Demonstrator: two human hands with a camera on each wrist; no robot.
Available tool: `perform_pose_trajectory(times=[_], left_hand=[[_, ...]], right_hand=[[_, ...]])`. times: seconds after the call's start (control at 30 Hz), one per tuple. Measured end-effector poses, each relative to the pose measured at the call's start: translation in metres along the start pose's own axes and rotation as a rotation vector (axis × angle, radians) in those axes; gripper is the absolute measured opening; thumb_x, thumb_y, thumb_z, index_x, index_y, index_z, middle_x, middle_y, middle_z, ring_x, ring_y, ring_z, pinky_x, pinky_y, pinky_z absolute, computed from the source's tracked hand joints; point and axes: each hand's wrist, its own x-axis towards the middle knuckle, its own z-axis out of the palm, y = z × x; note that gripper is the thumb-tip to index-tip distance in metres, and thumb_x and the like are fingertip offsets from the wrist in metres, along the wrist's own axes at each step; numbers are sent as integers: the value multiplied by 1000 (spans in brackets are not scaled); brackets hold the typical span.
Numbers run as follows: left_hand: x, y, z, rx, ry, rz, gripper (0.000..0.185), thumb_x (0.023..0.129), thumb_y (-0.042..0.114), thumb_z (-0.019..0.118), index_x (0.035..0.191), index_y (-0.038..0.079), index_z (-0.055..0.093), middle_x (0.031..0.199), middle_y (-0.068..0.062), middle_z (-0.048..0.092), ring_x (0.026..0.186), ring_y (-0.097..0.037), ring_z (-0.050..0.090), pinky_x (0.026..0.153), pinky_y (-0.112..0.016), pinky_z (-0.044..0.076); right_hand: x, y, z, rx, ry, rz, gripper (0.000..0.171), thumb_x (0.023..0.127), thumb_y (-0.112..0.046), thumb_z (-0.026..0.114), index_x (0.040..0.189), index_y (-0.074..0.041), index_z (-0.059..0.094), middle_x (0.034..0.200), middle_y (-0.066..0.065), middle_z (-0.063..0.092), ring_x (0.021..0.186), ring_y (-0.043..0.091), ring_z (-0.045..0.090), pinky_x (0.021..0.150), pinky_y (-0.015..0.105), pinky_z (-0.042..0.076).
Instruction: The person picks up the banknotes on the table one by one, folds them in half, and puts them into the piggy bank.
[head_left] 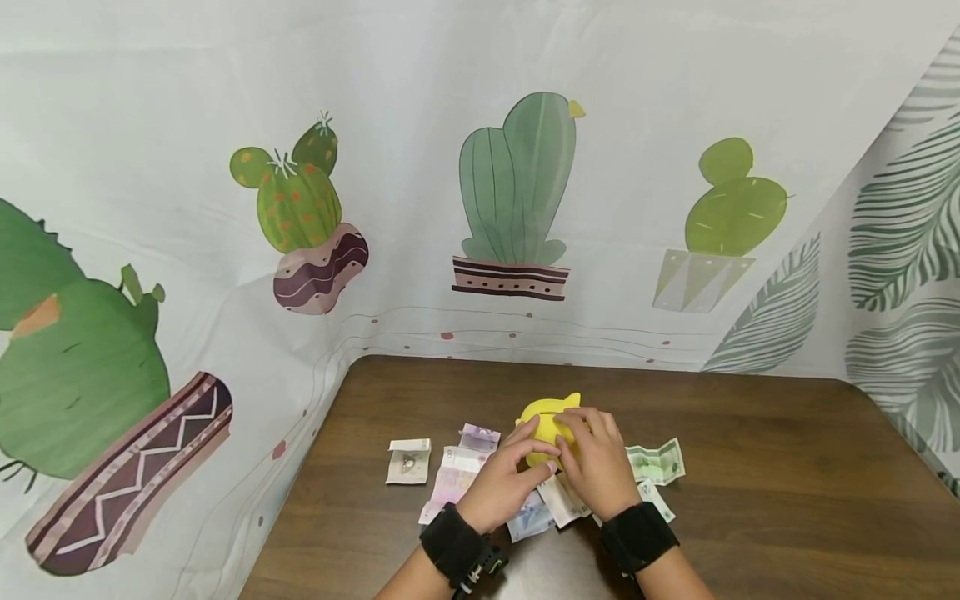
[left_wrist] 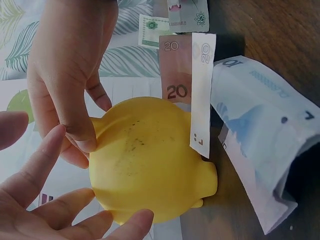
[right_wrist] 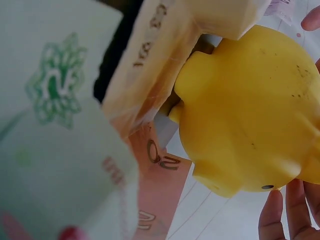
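A yellow piggy bank stands on the table with both hands around it, its dark slot on top. My left hand rests bent fingers against its left side, and its index fingertip meets the right hand in the left wrist view. From the right, my right hand curls its fingers over the bank's top and side. In the right wrist view, fingertips touch it beside a small black eye. No banknote shows between the fingers. Just in front lie a blue banknote and a folded tan one.
To the left lie a small folded banknote, a pink one and a purple one. A green banknote and a pale one lie right of the hands. A cactus-print cloth hangs behind the brown table.
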Motion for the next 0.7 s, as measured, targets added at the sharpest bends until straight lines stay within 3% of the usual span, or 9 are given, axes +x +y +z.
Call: perform_pose_trajectory(times=[0.7], left_hand=[[1, -2, -1, 1, 0, -7, 25, 96, 30, 62, 119, 25, 72, 164, -4, 34, 155, -32, 24, 122, -66, 20]], right_hand=[[8, 1, 0, 21, -52, 27, 28, 91, -14, 71, 118, -6, 69, 119, 14, 59, 108, 34, 54, 94, 49, 48]])
